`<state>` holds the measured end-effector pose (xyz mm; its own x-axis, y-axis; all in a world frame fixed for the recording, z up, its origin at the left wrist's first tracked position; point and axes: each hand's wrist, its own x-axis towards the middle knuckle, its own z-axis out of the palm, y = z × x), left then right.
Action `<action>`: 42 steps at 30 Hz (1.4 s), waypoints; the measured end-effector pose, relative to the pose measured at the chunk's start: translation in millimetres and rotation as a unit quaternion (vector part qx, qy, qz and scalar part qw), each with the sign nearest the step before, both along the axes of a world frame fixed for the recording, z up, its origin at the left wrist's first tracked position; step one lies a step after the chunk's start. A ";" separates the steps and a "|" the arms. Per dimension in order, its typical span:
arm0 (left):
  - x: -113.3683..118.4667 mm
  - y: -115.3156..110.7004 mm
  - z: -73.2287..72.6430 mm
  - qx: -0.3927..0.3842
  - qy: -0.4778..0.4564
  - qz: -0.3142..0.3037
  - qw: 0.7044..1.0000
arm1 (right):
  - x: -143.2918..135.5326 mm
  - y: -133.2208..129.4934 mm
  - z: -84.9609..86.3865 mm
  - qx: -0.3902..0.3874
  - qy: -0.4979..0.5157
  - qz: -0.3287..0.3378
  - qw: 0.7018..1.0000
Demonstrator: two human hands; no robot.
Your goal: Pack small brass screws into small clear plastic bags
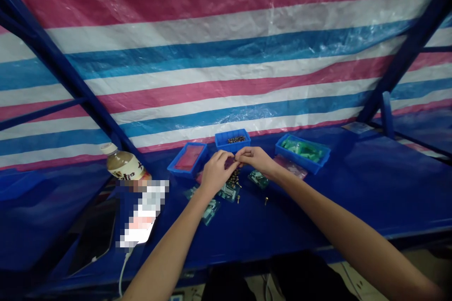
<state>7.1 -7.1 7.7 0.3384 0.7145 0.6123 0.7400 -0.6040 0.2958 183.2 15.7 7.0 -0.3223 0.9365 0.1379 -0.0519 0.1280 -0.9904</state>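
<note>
Brass-coloured screws lie in a small pile on the blue table, just below the person's two hands and nearer the back edge than the front; two loose screws lie on the front-edge side of the pile. The left hand and the right hand come close together above the pile, with the fingers of both bent inward and their tips almost meeting; whether they are clamped on anything I cannot tell, since whatever may be between them is too small to make out. Small greenish packets lie around the pile, one of them under the right hand and others toward the left forearm. Toward the back edge are three blue trays: the middle tray has more screws in it, the left tray contains something flat and pink, and the right tray has green packets inside. A pinkish plastic bag lies beside the right tray. On the table's left part a bottle with a pale label leans to one side; nearer the front edge are a bright, partly blurred phone with a white cable and a dark tablet. Behind the back edge a red, white and blue striped sheet hangs between blue metal posts.
</note>
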 end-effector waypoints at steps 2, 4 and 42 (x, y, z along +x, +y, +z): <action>-1.0 1.5 -2.1 0.007 0.000 -0.006 1.000 | -0.1 -1.1 0.2 -0.018 0.005 0.011 1.000; -1.8 2.5 -3.2 0.011 0.003 -0.011 1.000 | 1.2 -2.5 3.2 -0.028 -0.010 0.016 0.999; -4.0 0.6 -0.2 -0.054 0.136 0.073 0.987 | 14.1 6.7 7.2 0.261 -0.381 0.046 0.886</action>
<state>3.1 -6.5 7.4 0.3681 0.8240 0.4307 0.8778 -0.4607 0.1310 197.3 22.4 14.2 -0.5791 0.7747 0.2539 0.5721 0.6080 -0.5505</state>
